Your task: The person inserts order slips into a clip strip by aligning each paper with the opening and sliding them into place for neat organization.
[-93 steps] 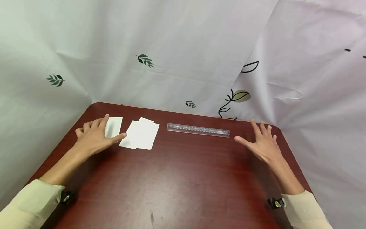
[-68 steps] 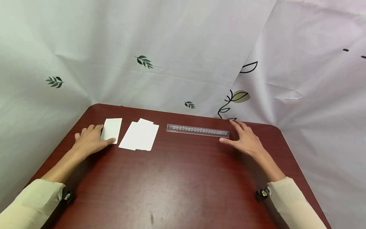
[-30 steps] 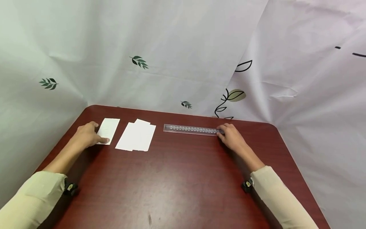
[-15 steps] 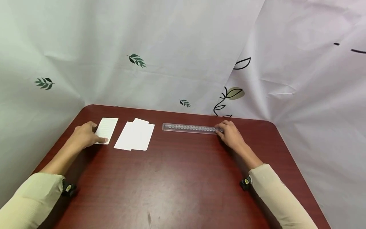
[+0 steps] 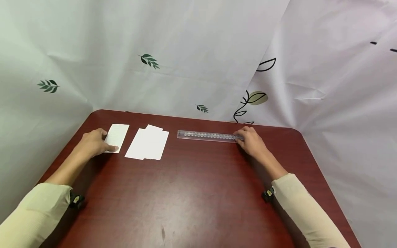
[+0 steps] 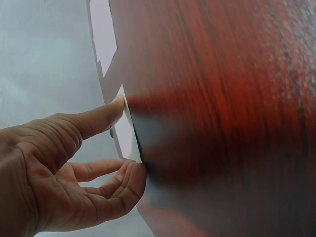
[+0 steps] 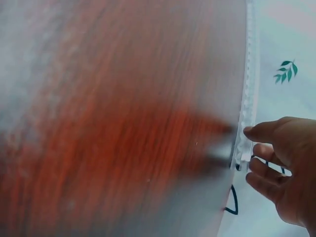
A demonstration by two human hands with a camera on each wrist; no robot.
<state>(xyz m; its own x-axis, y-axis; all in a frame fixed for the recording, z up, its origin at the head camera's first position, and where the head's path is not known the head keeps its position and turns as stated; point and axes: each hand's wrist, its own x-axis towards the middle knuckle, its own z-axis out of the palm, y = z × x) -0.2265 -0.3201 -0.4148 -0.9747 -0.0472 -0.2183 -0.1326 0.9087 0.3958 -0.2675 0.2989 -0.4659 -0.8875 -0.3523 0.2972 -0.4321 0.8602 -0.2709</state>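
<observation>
At the table's far left, a small white lined paper (image 5: 117, 135) lies flat under my left hand (image 5: 92, 142). My left thumb is on its lower edge and the curled fingers meet its left edge, which the left wrist view confirms, with the paper (image 6: 127, 133) between them. To the right, a long clear plastic strip (image 5: 207, 136) with a row of round, bead-like bumps lies along the back. My right hand (image 5: 250, 140) grips its right end, hiding that end in the head view. Thumb and fingers are on the strip (image 7: 247, 89) in the right wrist view.
Several overlapping white sheets (image 5: 147, 143) lie between the lined paper and the strip. The dark red wooden table (image 5: 186, 193) extends toward the person. A pale curtain (image 5: 173, 41) with leaf prints hangs right behind the far edge.
Over the earlier frames, my right hand moved left from open air and took hold of the strip's right end. My left hand lowered onto the lined paper. In the last second both stay nearly still.
</observation>
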